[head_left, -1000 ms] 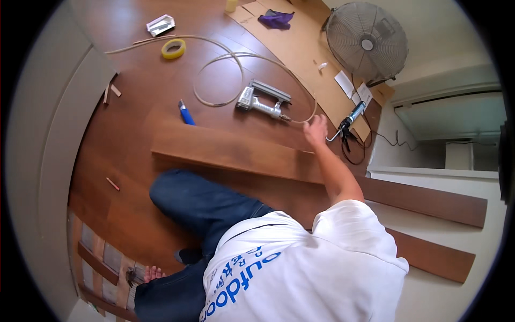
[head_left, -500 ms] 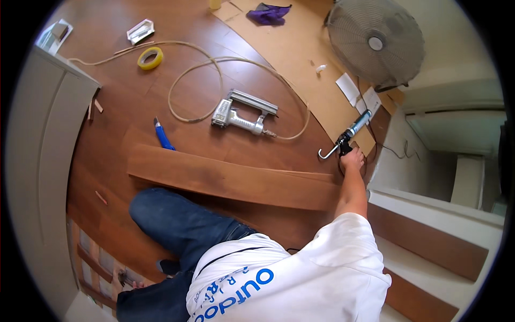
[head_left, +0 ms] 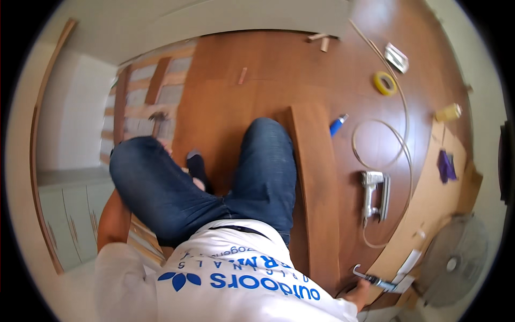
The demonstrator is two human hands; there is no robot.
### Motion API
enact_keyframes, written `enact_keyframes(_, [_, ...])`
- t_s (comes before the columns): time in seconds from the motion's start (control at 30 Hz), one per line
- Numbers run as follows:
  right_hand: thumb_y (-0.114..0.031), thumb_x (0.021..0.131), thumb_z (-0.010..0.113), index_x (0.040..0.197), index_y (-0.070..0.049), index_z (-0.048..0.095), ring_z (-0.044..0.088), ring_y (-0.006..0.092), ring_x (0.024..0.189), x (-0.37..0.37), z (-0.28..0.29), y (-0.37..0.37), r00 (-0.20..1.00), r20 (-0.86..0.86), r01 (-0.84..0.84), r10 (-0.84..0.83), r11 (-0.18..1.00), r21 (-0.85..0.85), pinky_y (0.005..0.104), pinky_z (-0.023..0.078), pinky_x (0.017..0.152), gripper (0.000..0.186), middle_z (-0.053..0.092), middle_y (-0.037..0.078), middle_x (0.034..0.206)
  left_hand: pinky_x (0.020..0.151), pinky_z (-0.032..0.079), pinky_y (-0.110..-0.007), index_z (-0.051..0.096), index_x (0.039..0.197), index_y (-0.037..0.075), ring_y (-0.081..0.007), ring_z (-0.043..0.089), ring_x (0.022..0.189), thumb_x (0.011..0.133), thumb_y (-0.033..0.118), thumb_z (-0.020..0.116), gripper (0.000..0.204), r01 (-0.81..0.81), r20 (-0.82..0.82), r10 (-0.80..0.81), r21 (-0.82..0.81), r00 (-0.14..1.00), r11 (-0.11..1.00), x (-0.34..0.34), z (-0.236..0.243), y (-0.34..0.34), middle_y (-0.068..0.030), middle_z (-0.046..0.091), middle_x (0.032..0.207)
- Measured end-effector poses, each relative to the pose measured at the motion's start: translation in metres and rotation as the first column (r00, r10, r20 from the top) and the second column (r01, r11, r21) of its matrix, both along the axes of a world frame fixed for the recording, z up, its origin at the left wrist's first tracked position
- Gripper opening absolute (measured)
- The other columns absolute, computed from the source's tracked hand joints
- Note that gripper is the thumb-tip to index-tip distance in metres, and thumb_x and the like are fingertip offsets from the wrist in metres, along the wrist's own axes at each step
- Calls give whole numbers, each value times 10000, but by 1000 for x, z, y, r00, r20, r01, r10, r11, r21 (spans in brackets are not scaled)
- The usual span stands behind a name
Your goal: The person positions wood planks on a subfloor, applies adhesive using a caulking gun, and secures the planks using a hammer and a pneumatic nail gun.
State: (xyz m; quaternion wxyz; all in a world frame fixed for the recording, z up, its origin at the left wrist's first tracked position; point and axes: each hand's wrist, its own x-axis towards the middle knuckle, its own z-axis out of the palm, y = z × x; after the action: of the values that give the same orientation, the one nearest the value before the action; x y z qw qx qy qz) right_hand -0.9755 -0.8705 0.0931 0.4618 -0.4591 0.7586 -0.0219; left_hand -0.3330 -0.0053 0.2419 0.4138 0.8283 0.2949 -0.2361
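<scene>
At near right, our right hand [head_left: 358,294] meets the caulking gun [head_left: 370,278] cradling its tube [head_left: 387,286], our half-hidden left hand [head_left: 167,145] lies near a dark-headed tool [head_left: 158,116] at left, and we cannot tell either's finger grip.

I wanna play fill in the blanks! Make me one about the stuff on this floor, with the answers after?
The roll of tape is ____.
The knife handle is ____.
The crumpled cloth on the cardboard is ____.
The caulking gun is by the person's ____ hand.

Missing words: yellow; blue; purple; right.
</scene>
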Motion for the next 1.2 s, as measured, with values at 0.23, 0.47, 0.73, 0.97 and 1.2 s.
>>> enact_keyframes(0.23, [-272,951,674,998,-113,650,622,88,741,88,125,87,845,331,415,-420,905,91,206,514,645,167,703,5,950,1007,519,-460,613,1324,148,-308,651,1151,1043,414,568,389,-30,-12,29,-21,1000,999,-21,-15,-3,-129,683,1253])
enact_keyframes(0.47, [-284,954,674,1062,-98,617,611,114,793,123,109,76,862,405,303,-305,950,70,244,498,702,223,686,24,983,993,521,-459,627,1292,133,-316,656,1138,1035,411,575,382,-42,-27,43,50,999,998,-31,7,12,-137,687,1240])
enact_keyframes(0.73, [-297,957,674,1135,-80,578,599,145,853,159,118,65,859,484,187,-166,982,5,288,479,768,297,667,47,1020,978,525,-459,643,1255,115,-324,662,1122,1024,406,582,376,-12,-32,14,62,999,998,-31,-2,6,-147,692,1225])
enact_keyframes(0.97, [-310,960,674,1200,-64,545,588,171,906,241,178,64,796,595,-13,108,987,-162,326,463,825,366,649,67,1053,965,528,-459,656,1223,100,-331,668,1109,1016,403,588,373,-3,-27,3,16,1000,1000,-25,-31,-2,-156,696,1212])
enact_keyframes(1.2, [-322,964,674,1264,-48,511,577,198,958,352,266,86,561,691,-277,456,890,-362,364,447,883,437,632,87,1085,952,530,-459,670,1191,84,-338,673,1096,1007,399,595,372,18,-10,-18,-33,1000,999,-31,-62,-4,-165,700,1199])
